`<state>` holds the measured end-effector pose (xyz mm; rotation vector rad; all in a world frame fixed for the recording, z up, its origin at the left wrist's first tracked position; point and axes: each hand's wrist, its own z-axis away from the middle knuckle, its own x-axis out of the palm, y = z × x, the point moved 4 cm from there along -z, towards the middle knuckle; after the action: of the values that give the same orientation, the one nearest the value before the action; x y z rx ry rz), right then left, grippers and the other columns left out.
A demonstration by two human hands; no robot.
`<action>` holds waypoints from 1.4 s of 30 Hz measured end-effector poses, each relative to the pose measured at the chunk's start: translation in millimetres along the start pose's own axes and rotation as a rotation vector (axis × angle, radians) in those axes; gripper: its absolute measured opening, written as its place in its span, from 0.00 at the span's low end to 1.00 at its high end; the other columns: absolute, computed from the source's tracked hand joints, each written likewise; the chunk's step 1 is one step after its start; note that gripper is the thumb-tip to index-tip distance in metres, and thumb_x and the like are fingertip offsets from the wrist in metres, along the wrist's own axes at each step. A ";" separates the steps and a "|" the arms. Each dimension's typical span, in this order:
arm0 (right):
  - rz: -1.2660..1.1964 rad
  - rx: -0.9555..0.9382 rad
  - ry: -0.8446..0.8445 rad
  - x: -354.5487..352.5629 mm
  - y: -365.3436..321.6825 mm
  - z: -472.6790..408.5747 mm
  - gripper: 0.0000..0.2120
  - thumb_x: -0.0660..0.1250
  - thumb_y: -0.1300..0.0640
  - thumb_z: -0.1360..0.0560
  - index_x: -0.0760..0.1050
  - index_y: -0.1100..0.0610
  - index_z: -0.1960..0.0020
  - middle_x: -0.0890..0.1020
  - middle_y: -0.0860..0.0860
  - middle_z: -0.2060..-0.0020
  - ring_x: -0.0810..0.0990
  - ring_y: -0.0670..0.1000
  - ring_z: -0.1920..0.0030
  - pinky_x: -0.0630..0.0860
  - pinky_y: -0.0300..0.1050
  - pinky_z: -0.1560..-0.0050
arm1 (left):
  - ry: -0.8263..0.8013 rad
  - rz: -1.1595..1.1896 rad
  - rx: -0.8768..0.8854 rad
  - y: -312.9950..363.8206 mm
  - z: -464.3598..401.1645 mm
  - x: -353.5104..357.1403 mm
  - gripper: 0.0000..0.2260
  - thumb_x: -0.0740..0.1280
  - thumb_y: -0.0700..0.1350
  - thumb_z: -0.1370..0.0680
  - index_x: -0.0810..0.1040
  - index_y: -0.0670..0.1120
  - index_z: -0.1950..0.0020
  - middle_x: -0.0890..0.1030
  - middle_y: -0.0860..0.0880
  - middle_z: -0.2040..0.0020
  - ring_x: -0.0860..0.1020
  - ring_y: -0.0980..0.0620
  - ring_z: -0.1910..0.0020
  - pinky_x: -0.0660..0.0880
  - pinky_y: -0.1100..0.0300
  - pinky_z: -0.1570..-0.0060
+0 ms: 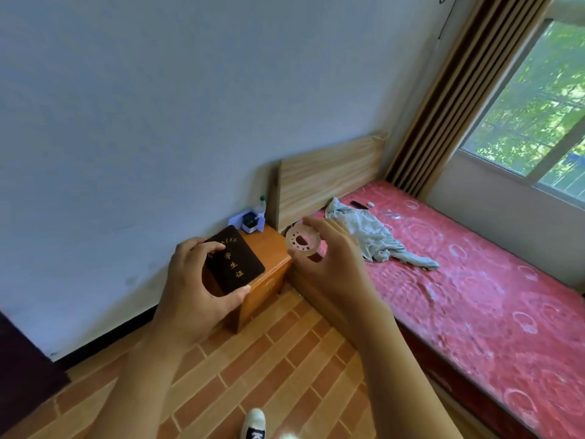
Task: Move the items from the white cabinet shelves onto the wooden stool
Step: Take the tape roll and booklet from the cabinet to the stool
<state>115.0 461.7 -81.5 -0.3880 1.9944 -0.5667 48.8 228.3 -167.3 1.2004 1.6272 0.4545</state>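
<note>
Left hand up in the air, holding a dark little book with gold writing: fingers curled over its top edge, thumb pressed under its bottom edge. Right hand up beside it, pinching a clear roll of tape between thumb and fingertips. Past the fingers of both hands, a small wooden stool against the wall. Off to the right of the right fingers, a grey cloth on a pink bed.

A dark brown rectangular booklet with gold lettering is held left; a clear round tape roll right.
</note>
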 end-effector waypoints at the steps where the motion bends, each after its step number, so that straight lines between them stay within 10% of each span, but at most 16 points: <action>1: -0.014 -0.007 -0.007 7.6 3.0 -11.1 0.29 0.78 0.49 0.25 0.75 0.50 0.27 0.80 0.44 0.36 0.76 0.46 0.34 0.76 0.49 0.33 | 0.006 -0.010 -0.008 -5.7 -8.2 0.7 0.36 0.83 0.55 0.33 0.71 0.54 0.30 0.68 0.52 0.31 0.71 0.51 0.32 0.75 0.62 0.44; 27: -0.096 -0.026 -0.156 139.8 124.6 -310.7 0.28 0.77 0.50 0.25 0.76 0.53 0.27 0.81 0.46 0.36 0.76 0.46 0.35 0.77 0.50 0.33 | 0.000 -0.143 -0.128 -130.5 -273.0 85.9 0.36 0.83 0.57 0.33 0.70 0.56 0.31 0.67 0.55 0.30 0.68 0.54 0.30 0.67 0.68 0.44; 42: -0.059 0.063 -0.015 189.9 95.5 -396.0 0.27 0.77 0.49 0.24 0.77 0.53 0.27 0.80 0.45 0.35 0.75 0.43 0.34 0.65 0.27 0.37 | -0.082 -0.128 0.063 -187.0 -404.0 57.3 0.36 0.83 0.59 0.34 0.71 0.57 0.31 0.68 0.55 0.30 0.70 0.55 0.33 0.66 0.73 0.46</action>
<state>-326.8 537.8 -113.3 -0.4117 1.9511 -0.6601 -394.4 299.3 -173.1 1.1390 1.6463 0.2713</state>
